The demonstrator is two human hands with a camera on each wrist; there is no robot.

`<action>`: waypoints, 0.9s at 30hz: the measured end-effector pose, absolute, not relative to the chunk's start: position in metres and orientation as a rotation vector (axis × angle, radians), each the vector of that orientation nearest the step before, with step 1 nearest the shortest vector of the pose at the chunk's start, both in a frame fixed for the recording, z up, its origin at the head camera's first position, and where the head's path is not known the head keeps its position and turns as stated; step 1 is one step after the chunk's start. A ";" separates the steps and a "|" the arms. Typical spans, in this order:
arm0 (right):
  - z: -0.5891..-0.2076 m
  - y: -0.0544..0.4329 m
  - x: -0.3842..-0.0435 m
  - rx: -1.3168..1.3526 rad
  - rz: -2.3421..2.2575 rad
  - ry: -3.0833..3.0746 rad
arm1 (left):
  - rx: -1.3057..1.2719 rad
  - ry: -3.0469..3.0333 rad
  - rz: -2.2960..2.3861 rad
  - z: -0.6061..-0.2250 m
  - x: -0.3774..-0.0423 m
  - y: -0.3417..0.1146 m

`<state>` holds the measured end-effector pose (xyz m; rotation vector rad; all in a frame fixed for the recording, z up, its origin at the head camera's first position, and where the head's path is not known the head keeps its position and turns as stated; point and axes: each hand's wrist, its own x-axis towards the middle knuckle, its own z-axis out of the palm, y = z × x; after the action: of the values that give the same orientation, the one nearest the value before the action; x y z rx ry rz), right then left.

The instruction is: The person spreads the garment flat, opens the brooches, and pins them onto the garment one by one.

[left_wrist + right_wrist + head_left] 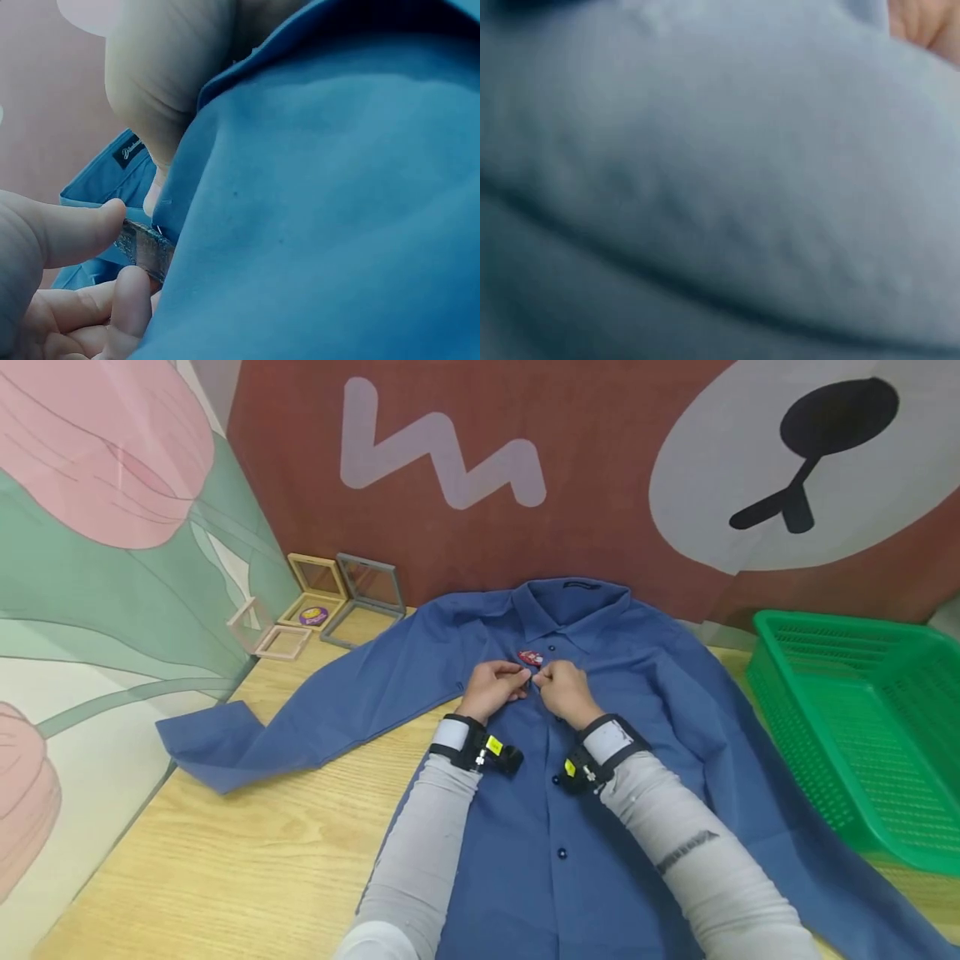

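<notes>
A blue button-up shirt [510,860] lies spread on the table, collar at the far side. Just below the collar a small red badge [530,657] shows at the fingertips of both hands. My left hand [492,687] pinches a flat, rough-edged piece [152,253] between thumb and fingers in the left wrist view; it looks like the badge from behind, against the cloth. My right hand [567,693] has its fingers curled and pinches the shirt's fabric beside it. Blurred cloth [720,187] fills most of the right wrist view.
A green plastic basket [817,760] stands at the right, by the shirt's sleeve. At the back left are a grey frame case [366,602], a yellowish case [300,610] holding a purple badge [313,616], and a pink case [283,643]. A brown printed backdrop [600,510] rises behind.
</notes>
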<state>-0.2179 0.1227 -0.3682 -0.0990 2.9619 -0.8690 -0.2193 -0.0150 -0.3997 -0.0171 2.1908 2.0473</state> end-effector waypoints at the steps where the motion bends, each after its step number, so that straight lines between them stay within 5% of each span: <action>1: -0.369 0.123 -0.218 -0.078 -0.890 2.943 | -0.021 2.182 2.051 -0.400 -0.219 -0.015; 11: -0.371 0.121 -0.219 -0.045 -0.867 2.902 | -0.024 2.103 2.121 -0.401 -0.219 -0.014; 27: -0.372 0.122 -0.222 -0.416 -0.531 2.977 | -0.033 2.110 2.138 -0.402 -0.220 -0.014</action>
<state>-0.2216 0.1219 -0.3722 -0.4160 2.9772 -0.5312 -0.2199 -0.0139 -0.4025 -0.0333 2.1099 2.1378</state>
